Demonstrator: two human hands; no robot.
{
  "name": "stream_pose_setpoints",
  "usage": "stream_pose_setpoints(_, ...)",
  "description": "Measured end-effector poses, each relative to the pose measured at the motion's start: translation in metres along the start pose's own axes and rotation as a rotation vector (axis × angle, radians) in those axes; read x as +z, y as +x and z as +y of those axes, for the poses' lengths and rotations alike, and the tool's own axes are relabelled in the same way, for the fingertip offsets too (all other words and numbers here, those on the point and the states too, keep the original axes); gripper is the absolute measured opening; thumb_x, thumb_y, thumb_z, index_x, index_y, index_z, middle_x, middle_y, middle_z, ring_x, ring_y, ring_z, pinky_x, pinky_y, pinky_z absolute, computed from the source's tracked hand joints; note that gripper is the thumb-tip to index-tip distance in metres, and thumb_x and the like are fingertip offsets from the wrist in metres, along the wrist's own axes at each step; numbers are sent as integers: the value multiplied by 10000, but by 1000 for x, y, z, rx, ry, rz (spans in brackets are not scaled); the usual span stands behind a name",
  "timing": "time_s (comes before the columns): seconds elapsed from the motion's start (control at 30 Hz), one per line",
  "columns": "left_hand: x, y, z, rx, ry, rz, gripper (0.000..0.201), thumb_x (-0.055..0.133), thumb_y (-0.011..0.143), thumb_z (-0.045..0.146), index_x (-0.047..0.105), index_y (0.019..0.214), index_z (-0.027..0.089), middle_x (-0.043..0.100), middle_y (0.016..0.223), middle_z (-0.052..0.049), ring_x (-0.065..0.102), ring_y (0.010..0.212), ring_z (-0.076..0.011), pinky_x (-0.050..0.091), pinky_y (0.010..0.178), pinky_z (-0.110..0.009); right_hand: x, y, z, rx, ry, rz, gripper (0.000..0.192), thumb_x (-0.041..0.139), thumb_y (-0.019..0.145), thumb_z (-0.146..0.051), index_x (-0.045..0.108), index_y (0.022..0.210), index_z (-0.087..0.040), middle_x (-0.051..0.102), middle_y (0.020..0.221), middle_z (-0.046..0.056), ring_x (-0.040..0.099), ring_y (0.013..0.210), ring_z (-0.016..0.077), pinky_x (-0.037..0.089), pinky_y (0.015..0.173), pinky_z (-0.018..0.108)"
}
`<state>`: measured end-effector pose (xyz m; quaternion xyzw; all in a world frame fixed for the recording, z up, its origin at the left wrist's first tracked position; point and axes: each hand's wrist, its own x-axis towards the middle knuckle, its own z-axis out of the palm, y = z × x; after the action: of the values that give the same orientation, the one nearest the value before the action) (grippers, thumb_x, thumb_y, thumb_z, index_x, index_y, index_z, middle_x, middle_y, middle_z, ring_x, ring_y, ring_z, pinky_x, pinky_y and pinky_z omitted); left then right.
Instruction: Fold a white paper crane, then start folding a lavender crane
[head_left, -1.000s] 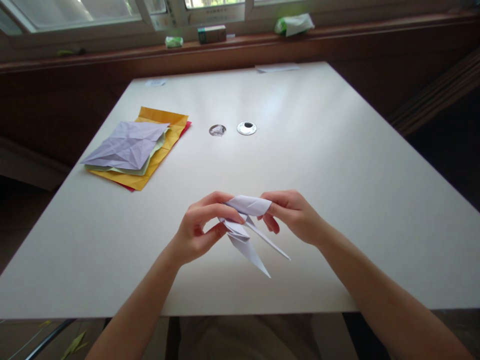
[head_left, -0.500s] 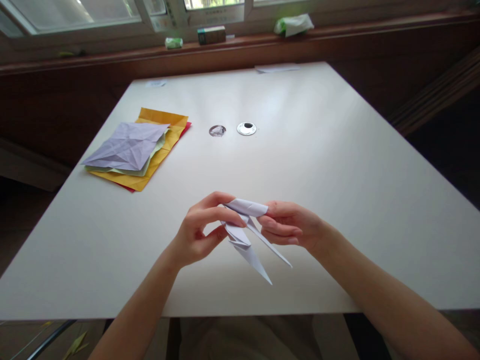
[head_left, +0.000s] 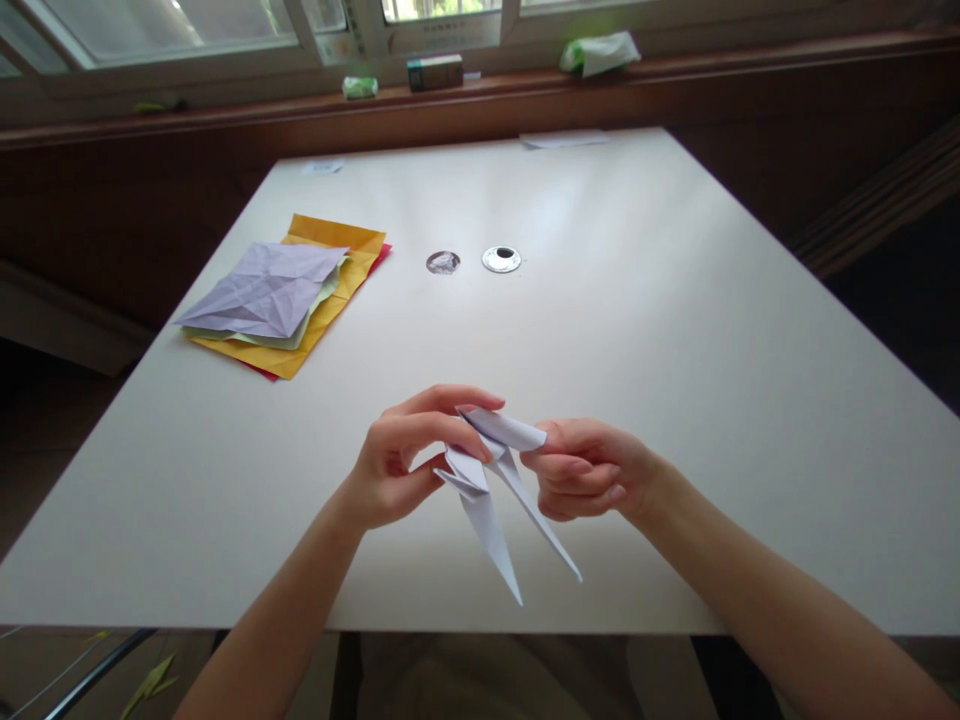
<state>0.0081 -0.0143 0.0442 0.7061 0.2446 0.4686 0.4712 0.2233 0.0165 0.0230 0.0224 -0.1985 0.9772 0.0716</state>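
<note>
Between my hands, above the near part of the white table, is a piece of folded white origami paper (head_left: 491,520) with two long points hanging toward me. My left hand (head_left: 397,460) pinches its left side between thumb and fingers, the index finger stretched over the top. With thumb and bent fingers, my right hand (head_left: 589,470) grips the end of a rolled-looking upper flap (head_left: 510,430). Parts of the folds are hidden behind the left fingers.
A stack of creased paper lies at the table's left: a lilac sheet (head_left: 262,290) on top, yellow paper (head_left: 352,275) beneath. Two round holes (head_left: 501,260) pierce the white table (head_left: 675,330). On the windowsill rest a small box (head_left: 435,73) and a tissue pack (head_left: 600,53).
The origami has tilted, its two points swinging down and nearer to me. My right hand has shifted slightly right and down, and my left index finger has lifted. The view has moved slightly.
</note>
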Motion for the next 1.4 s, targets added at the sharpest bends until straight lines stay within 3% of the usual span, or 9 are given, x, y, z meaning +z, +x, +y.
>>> stream_pose_setpoints(0.13, 0, 0, 1, -23, -34, 31, 160, 565, 830, 276, 683, 883, 184, 593, 1137, -112, 590, 910, -202, 484, 738, -283, 4, 2, 1, 0, 3, 7, 372, 267, 906, -193, 423, 571, -150, 193, 305, -110, 221, 245, 24, 249, 383, 120)
stream_pose_setpoints(0.37, 7, 3, -1, -291, -192, 255, 122, 587, 810, 172, 701, 841, 202, 640, 1084, -65, 596, 932, -173, 479, 704, -216, 17, 7, -4, -155, -262, 350, 348, 323, 842, -214, 481, 540, -148, 230, 302, -83, 271, 296, 51, 223, 399, 183)
stream_pose_setpoints(0.53, 4, 6, -10, -488, -467, 419, 98, 647, 759, 251, 698, 805, 181, 667, 1044, -57, 623, 817, -149, 493, 703, -220, 21, 7, -7, -263, -732, 733, 433, 371, 882, -460, 559, 644, -151, 473, 444, -25, 482, 460, 95, 387, 506, 228)
stream_pose_setpoints(0.67, -2, 7, -16, -598, -657, 495, 141, 629, 749, 209, 687, 863, 149, 683, 951, -61, 644, 795, -162, 519, 743, -259, 27, 4, -8, -629, -1316, 1046, 268, 560, 813, -423, 578, 954, -196, 657, 938, 57, 610, 894, 175, 486, 731, 294)
stream_pose_setpoints(0.77, -4, 7, -17, -674, -736, 530, 151, 589, 753, 126, 672, 878, 112, 680, 931, -72, 650, 804, -158, 528, 757, -253, 27, 2, -8, -880, -1914, 981, 315, 658, 753, -237, 571, 1056, -241, 580, 1177, 78, 540, 1088, 215, 478, 871, 371)
stream_pose_setpoints(0.9, -4, 6, -19, -739, -830, 482, 152, 552, 763, 85, 668, 861, 98, 687, 895, -71, 653, 798, -155, 539, 736, -237, 19, 3, -7, -924, -2456, 802, 308, 582, 766, -45, 625, 1003, -237, 598, 1173, 87, 534, 1095, 207, 492, 866, 362)
stream_pose_setpoints(1.07, -5, 4, -21, -818, -892, 362, 145, 573, 768, 119, 676, 870, 104, 690, 911, -75, 647, 793, -155, 538, 736, -239, 13, 3, -4, -948, -2547, 715, 275, 586, 777, -49, 626, 1003, -200, 702, 954, 47, 631, 914, 159, 516, 761, 283)
stream_pose_setpoints(1.17, -5, 4, -21, -814, -894, 303, 150, 564, 787, 152, 676, 880, 115, 687, 917, -76, 642, 800, -155, 527, 752, -242, 14, 0, -3, -959, -2532, 751, 223, 586, 793, -83, 635, 945, -239, 715, 900, 10, 646, 859, 143, 514, 723, 264)
stream_pose_setpoints(1.4, -3, 6, -15, -644, -723, 379, 109, 616, 770, 219, 691, 837, 176, 674, 1012, -63, 627, 880, -166, 500, 767, -261, 12, 4, -2, -1036, -2521, 855, 118, 614, 775, -120, 613, 801, -235, 694, 799, 13, 620, 765, 135, 508, 667, 256)
